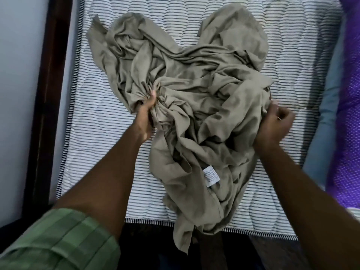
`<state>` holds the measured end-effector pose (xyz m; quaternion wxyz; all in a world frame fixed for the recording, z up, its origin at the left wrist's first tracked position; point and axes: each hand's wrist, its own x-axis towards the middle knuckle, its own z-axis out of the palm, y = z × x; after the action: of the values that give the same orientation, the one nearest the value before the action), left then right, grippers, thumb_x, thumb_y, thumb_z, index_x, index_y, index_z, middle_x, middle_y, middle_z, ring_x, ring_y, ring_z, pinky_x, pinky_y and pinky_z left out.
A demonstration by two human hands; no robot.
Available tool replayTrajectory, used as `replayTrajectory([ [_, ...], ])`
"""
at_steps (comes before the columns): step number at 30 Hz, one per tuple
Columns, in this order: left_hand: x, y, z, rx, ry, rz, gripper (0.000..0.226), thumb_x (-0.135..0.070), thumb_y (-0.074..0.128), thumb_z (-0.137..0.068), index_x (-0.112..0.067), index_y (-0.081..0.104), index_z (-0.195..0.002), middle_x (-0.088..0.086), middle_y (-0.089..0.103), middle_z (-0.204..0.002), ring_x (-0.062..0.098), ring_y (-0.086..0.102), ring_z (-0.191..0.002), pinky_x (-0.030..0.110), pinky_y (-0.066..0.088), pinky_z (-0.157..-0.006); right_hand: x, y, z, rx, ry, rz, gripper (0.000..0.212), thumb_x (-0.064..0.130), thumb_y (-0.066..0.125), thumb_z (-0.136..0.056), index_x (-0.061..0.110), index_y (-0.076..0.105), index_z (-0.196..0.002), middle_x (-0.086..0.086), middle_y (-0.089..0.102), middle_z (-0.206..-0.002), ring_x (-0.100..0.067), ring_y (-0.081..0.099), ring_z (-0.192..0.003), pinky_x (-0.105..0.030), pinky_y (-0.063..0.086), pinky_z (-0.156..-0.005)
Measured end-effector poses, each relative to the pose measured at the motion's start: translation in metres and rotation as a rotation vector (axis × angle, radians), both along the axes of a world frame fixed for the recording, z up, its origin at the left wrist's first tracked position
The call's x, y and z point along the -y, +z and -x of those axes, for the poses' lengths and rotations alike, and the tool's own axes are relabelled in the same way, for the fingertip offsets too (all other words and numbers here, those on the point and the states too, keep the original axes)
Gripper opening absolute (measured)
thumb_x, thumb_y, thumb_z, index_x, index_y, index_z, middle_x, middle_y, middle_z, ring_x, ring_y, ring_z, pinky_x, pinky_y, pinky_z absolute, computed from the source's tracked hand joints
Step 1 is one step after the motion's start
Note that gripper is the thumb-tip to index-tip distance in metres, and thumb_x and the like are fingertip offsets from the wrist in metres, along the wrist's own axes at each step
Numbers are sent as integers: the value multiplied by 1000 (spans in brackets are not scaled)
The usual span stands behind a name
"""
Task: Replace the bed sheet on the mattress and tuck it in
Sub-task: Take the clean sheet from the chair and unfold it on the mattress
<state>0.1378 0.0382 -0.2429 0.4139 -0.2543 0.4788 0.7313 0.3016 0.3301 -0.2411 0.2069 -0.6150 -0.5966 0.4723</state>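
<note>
A crumpled grey-beige bed sheet (181, 78) lies in a heap on the bare striped mattress (97, 121). One end of it hangs over the mattress's near edge. A white care label (211, 175) shows on the sheet near me. My left hand (147, 112) grips a gathered bunch of the sheet at the heap's left middle. My right hand (273, 123) pinches a fold of the sheet at its right side, fingers curled round the cloth.
A dark wooden bed frame (48, 98) runs along the left, against a pale wall (17, 75). On the right lie a blue pillow (321, 137) and a purple dotted cloth (348, 114). The dark floor shows below the mattress's near edge.
</note>
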Motion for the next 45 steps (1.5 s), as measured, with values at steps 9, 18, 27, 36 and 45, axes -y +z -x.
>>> replayTrajectory([
  [9,4,-29,-37,-217,-43,507,56,-54,69,-77,-16,74,-117,2,78,-109,26,72,-105,52,55,-100,202,16,-70,329,1148,-446,63,58,63,-87,8,60,-127,-12,63,-118,-36,56,-111,-49,45,-95],
  [18,50,-11,-47,-171,41,317,56,-43,82,-84,-11,71,-128,4,73,-123,24,71,-111,46,54,-105,218,21,-4,481,1609,342,25,21,63,-91,15,55,-68,-3,56,-69,-24,56,-72,-33,42,-69],
  [27,59,-14,-130,-181,88,533,22,-28,62,-104,-8,71,-105,3,74,-88,9,72,-70,24,58,-62,198,14,18,21,1276,-246,35,26,59,-95,8,59,-125,-13,63,-120,-31,58,-113,-38,43,-97],
  [36,117,-22,-166,-175,733,974,23,-35,49,-93,-26,40,-74,-3,51,-84,13,48,-69,31,42,-67,151,-13,16,506,1447,-357,81,73,36,-91,8,56,-134,-25,57,-136,-44,51,-129,-47,39,-109],
  [45,163,4,-163,65,490,425,68,-77,58,-86,-23,70,-125,3,77,-113,24,74,-103,40,61,-87,211,2,-12,339,1604,-636,74,66,49,-84,8,54,-130,-17,60,-128,-39,52,-123,-57,40,-103],
])
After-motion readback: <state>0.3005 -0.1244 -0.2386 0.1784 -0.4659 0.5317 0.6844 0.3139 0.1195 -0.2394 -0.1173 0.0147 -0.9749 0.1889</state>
